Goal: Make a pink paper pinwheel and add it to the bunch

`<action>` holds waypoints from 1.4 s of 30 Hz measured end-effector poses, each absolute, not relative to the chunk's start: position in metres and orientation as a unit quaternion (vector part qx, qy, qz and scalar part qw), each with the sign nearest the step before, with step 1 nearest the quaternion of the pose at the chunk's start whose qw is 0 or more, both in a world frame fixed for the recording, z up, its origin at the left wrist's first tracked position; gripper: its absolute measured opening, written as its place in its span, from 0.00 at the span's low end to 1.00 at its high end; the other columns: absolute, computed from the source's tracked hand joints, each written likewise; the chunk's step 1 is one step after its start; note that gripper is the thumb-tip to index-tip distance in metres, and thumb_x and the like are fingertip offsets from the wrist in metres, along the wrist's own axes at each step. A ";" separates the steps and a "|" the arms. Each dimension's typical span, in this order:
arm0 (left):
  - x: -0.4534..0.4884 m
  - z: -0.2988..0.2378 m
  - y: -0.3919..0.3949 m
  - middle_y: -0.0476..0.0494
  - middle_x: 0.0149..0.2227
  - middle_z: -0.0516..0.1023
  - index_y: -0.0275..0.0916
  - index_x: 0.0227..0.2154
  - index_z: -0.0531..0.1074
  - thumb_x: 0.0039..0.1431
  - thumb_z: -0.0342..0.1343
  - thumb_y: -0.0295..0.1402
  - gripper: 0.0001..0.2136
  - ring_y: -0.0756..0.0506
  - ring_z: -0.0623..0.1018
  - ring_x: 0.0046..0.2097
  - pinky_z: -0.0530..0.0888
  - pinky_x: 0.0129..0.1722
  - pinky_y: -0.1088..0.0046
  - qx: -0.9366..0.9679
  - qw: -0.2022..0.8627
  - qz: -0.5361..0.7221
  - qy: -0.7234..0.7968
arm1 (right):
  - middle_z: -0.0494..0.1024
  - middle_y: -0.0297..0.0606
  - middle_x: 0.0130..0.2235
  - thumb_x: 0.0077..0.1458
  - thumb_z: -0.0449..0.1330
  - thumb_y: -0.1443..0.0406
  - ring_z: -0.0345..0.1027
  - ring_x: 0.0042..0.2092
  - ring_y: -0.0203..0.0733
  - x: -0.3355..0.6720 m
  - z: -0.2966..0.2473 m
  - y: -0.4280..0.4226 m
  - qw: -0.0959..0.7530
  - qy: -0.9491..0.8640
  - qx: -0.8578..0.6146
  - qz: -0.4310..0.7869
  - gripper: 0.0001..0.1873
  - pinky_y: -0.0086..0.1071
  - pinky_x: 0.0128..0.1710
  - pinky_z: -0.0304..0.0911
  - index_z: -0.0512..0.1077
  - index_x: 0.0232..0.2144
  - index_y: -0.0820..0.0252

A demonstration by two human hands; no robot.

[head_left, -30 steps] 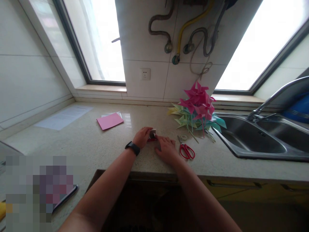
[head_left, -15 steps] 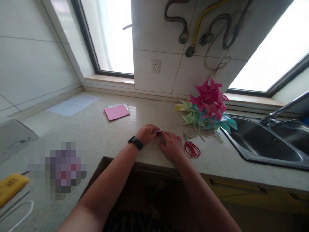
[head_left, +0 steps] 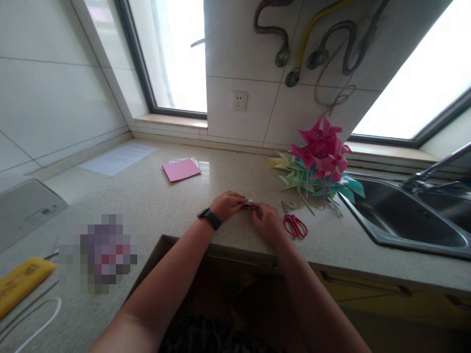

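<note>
Close together over the counter, both of my hands are at a small red-and-white piece (head_left: 248, 205), mostly hidden by fingers. My left hand (head_left: 227, 205), with a dark watch on the wrist, is closed on its left end. On the other end, the bent fingers of my right hand (head_left: 268, 219) are closed. Red-handled scissors (head_left: 295, 226) lie just right of my right hand, blades pointing away from me. A small pale ring, perhaps a tape roll (head_left: 292, 204), rests beside the blades.
Several paper pinwheels (head_left: 324, 152) in pink, green and blue are heaped left of the steel sink (head_left: 390, 215). Pink paper (head_left: 182, 169) and a printed sheet (head_left: 117, 158) lie at the back left. A yellow object (head_left: 25, 282) and a white cable (head_left: 47, 318) are at the left.
My right hand's fingers have gone from lying fairly flat to bent around the piece's right end. More red shows between my hands. The view has shifted slightly.
</note>
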State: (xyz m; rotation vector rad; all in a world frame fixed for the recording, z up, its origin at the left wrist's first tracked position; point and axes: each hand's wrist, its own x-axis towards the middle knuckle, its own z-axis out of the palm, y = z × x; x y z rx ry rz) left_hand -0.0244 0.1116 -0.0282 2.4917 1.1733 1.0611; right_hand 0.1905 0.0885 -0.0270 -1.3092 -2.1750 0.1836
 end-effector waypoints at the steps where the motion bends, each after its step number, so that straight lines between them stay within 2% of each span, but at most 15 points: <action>1: -0.025 -0.029 0.111 0.40 0.51 0.77 0.38 0.49 0.74 0.67 0.56 0.36 0.12 0.42 0.78 0.50 0.76 0.51 0.55 0.842 0.091 0.358 0.393 | 0.78 0.41 0.46 0.64 0.59 0.62 0.72 0.48 0.46 0.191 -0.027 0.089 0.294 -0.817 -0.491 0.070 0.13 0.46 0.52 0.66 0.73 0.48 0.61; 4: -0.026 -0.029 0.110 0.40 0.51 0.77 0.38 0.49 0.74 0.67 0.56 0.36 0.12 0.42 0.78 0.50 0.75 0.51 0.55 0.848 0.082 0.354 0.386 | 0.78 0.40 0.46 0.65 0.59 0.59 0.73 0.48 0.45 0.191 -0.028 0.090 0.295 -0.815 -0.494 0.071 0.14 0.47 0.51 0.67 0.73 0.48 0.61; 10: -0.025 -0.025 0.108 0.40 0.50 0.78 0.38 0.50 0.74 0.67 0.55 0.35 0.11 0.42 0.78 0.50 0.75 0.52 0.55 0.857 0.062 0.341 0.380 | 0.77 0.39 0.44 0.65 0.59 0.59 0.73 0.46 0.44 0.192 -0.029 0.089 0.297 -0.809 -0.502 0.071 0.13 0.46 0.49 0.68 0.73 0.46 0.61; 15: -0.024 -0.021 0.102 0.42 0.49 0.80 0.41 0.51 0.76 0.67 0.55 0.33 0.12 0.43 0.78 0.51 0.74 0.53 0.58 0.863 0.039 0.325 0.386 | 0.78 0.42 0.44 0.61 0.58 0.65 0.72 0.47 0.46 0.191 -0.027 0.087 0.295 -0.811 -0.502 0.064 0.12 0.43 0.50 0.65 0.71 0.47 0.62; 21: -0.023 -0.018 0.097 0.45 0.51 0.81 0.48 0.54 0.76 0.67 0.55 0.35 0.14 0.45 0.77 0.51 0.73 0.54 0.65 0.865 0.012 0.304 0.400 | 0.78 0.44 0.50 0.58 0.56 0.69 0.70 0.52 0.49 0.189 -0.020 0.082 0.277 -0.834 -0.474 0.050 0.21 0.41 0.54 0.60 0.69 0.54 0.58; 29: -0.021 -0.018 0.096 0.48 0.52 0.80 0.51 0.52 0.77 0.68 0.53 0.35 0.13 0.44 0.76 0.51 0.73 0.54 0.64 0.871 -0.008 0.268 0.412 | 0.79 0.43 0.51 0.58 0.55 0.70 0.69 0.53 0.48 0.185 -0.016 0.078 0.250 -0.847 -0.470 0.018 0.19 0.41 0.53 0.59 0.73 0.51 0.56; 32: -0.020 -0.017 0.093 0.48 0.53 0.79 0.51 0.52 0.76 0.69 0.53 0.36 0.13 0.45 0.76 0.51 0.73 0.54 0.64 0.870 -0.015 0.257 0.420 | 0.79 0.40 0.50 0.58 0.56 0.69 0.69 0.52 0.47 0.184 -0.012 0.077 0.247 -0.840 -0.482 -0.003 0.18 0.39 0.53 0.60 0.74 0.50 0.55; 35: -0.023 -0.017 0.090 0.44 0.53 0.78 0.45 0.52 0.75 0.68 0.54 0.36 0.12 0.43 0.76 0.52 0.75 0.51 0.60 0.859 -0.026 0.250 0.446 | 0.78 0.40 0.51 0.60 0.55 0.67 0.68 0.53 0.47 0.197 -0.006 0.071 0.259 -0.815 -0.518 -0.036 0.19 0.39 0.54 0.59 0.72 0.52 0.55; 37: -0.032 -0.019 0.090 0.40 0.53 0.76 0.40 0.51 0.74 0.68 0.55 0.36 0.12 0.42 0.77 0.51 0.76 0.49 0.57 0.839 -0.039 0.248 0.482 | 0.78 0.44 0.50 0.61 0.54 0.65 0.67 0.53 0.51 0.216 -0.002 0.062 0.270 -0.780 -0.561 -0.064 0.17 0.43 0.54 0.59 0.72 0.51 0.58; 40: -0.057 -0.021 0.095 0.39 0.53 0.75 0.40 0.51 0.73 0.67 0.55 0.36 0.12 0.42 0.77 0.50 0.76 0.49 0.57 0.783 -0.063 0.247 0.567 | 0.77 0.50 0.49 0.61 0.54 0.59 0.67 0.49 0.58 0.253 -0.003 0.046 0.263 -0.729 -0.625 -0.096 0.16 0.50 0.50 0.60 0.75 0.46 0.60; 42: -0.080 -0.020 0.100 0.39 0.54 0.74 0.40 0.51 0.72 0.67 0.55 0.37 0.13 0.42 0.77 0.50 0.76 0.50 0.56 0.738 -0.075 0.243 0.625 | 0.76 0.52 0.49 0.60 0.55 0.54 0.68 0.47 0.61 0.275 -0.010 0.036 0.243 -0.715 -0.647 -0.100 0.19 0.52 0.46 0.62 0.76 0.46 0.57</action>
